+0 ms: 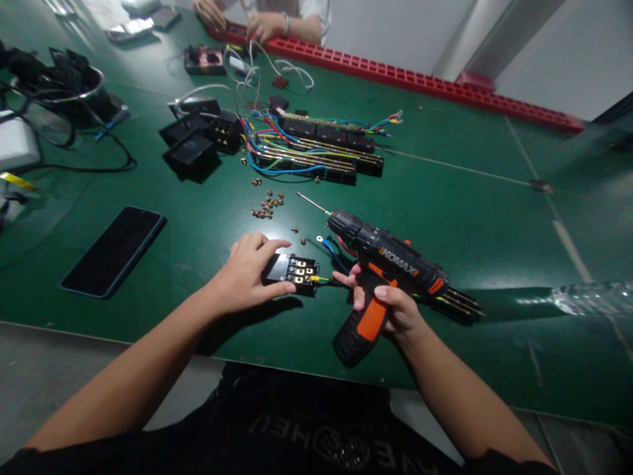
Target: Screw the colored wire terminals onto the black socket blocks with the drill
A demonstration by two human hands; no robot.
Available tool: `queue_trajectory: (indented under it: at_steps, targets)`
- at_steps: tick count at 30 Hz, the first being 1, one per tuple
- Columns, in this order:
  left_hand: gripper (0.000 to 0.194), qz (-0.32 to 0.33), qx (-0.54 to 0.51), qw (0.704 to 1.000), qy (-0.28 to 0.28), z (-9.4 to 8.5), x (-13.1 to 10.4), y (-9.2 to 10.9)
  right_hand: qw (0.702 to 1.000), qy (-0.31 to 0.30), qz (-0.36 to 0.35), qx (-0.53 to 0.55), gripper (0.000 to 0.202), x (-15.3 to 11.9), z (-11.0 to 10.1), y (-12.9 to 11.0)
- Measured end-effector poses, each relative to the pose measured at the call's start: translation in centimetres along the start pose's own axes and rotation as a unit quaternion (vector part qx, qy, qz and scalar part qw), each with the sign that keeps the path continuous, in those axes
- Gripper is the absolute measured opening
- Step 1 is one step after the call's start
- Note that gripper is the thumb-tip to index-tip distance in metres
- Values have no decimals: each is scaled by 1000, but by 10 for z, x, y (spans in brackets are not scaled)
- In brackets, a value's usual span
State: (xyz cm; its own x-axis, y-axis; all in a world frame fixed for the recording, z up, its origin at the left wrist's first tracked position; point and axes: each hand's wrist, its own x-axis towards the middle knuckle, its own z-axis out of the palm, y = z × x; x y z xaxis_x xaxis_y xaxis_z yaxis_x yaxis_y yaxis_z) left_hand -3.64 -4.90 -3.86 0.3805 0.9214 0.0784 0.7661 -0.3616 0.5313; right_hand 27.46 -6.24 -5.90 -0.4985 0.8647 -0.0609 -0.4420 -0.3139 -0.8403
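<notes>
My left hand (252,270) grips a black terminal block (302,272) with brass contacts, flat on the green table, thumb at its near edge. A yellow-green wire (324,280) runs from the block's right end. My right hand (383,297) is wrapped round the grip of a black and orange power drill (390,254), whose long bit points up and left, away from the block. A blue wire with a ring lug (320,239) lies between block and drill. Small brass screws (267,204) lie loose beyond my left hand.
Wired black strips (316,148) and black boxes (192,155) lie farther back. A phone (116,251) is at the left, a cable-filled basket (84,86) behind it. Another person's hands (267,26) work beside a red slotted rail (395,76).
</notes>
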Motion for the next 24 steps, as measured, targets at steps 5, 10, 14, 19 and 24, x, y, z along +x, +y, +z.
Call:
queue_trajectory:
  at_steps: [5,10,14,19,24]
  targets:
    - [39,-1,-36,995,88,-13,-5,3,998,27,-48,-24,40,-11,4,-19]
    - [33,13,0,995,103,-19,-5,2,986,111,-89,-82,42,-25,1,-42]
    - [26,19,-8,994,105,-21,-3,2,978,155,-108,-90,40,-25,0,-51]
    - [30,91,36,992,76,-27,10,8,980,149,-114,-69,37,-23,-1,-55]
    - [29,162,24,986,40,-26,28,9,978,169,-107,-66,37,-23,-2,-55]
